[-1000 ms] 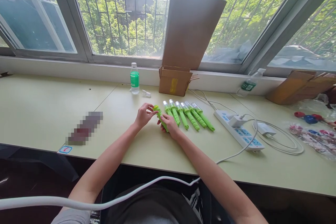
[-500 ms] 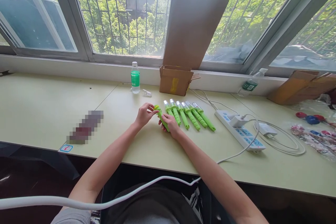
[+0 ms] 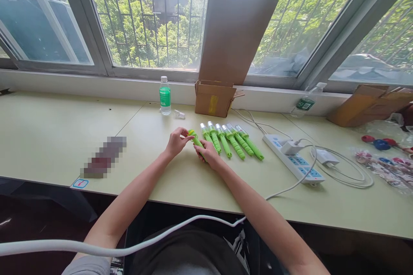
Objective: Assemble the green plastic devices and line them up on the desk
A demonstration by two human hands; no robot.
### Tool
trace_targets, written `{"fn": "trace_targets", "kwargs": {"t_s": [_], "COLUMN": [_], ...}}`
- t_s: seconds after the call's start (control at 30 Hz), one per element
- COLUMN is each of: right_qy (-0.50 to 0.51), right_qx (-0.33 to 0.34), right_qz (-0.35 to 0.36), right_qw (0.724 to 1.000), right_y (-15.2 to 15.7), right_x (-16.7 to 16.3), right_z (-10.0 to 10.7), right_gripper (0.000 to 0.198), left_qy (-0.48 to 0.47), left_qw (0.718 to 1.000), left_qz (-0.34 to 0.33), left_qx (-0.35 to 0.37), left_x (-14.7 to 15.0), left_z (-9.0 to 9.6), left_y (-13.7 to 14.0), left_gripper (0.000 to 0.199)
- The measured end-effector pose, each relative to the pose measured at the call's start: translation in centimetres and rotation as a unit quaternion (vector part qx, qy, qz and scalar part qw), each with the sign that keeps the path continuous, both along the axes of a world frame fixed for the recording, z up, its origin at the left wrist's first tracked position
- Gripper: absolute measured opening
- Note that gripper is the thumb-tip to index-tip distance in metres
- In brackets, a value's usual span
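Observation:
A green plastic tube [image 3: 198, 142] slants between my hands just above the table, its yellow-banded end pointing up and left. My left hand [image 3: 177, 142] pinches that banded end with thumb and fingers. My right hand [image 3: 209, 154] is wrapped round the lower part and hides some of it. Close by on the right lies a row of several similar green tubes [image 3: 236, 148], each with a clear cap at its far end; some have spiral ridges.
Behind my hands stand a water bottle [image 3: 165, 96], a small clear plastic piece [image 3: 179, 114] and a cardboard box [image 3: 213, 99]. A power strip [image 3: 292, 159] with white cables lies to the right. Farther right are bagged items [image 3: 383, 165]. A white cable [image 3: 145, 245] crosses before my body.
Both hands keep their grip on the green tube, with only a slight shift of the right-hand fingers. The whole view has moved slightly.

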State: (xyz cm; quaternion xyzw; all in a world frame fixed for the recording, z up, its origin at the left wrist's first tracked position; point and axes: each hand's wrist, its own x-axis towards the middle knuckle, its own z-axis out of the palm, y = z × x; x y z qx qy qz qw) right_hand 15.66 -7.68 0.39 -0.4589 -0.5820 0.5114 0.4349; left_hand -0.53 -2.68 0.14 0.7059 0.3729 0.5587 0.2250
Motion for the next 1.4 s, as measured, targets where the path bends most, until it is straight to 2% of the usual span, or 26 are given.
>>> {"fn": "trace_targets", "kwargs": {"t_s": [0.8,1.2,1.4], "right_qy": [0.078,0.060,0.057], "right_qx": [-0.039,-0.013,-0.025], "right_qz": [0.027,0.005,0.013], "right_qw": [0.996,0.998,0.998], "right_y": [0.13,-0.01,0.08], "right_x": [0.26,0.23,0.28], "right_z": [0.31,0.39,0.44], "right_gripper": [0.025,0.033,0.035], "left_qy": [-0.009,-0.010,-0.004], "left_qw": [1.000,1.000,1.000], "left_qz": [-0.019,-0.023,-0.029], "left_qx": [-0.009,0.002,0.004], "left_x": [0.05,0.12,-0.01], "left_z": [0.20,0.21,0.11], "left_y": [-0.14,-0.18,-0.10], "left_gripper": [0.037,0.036,0.033]}}
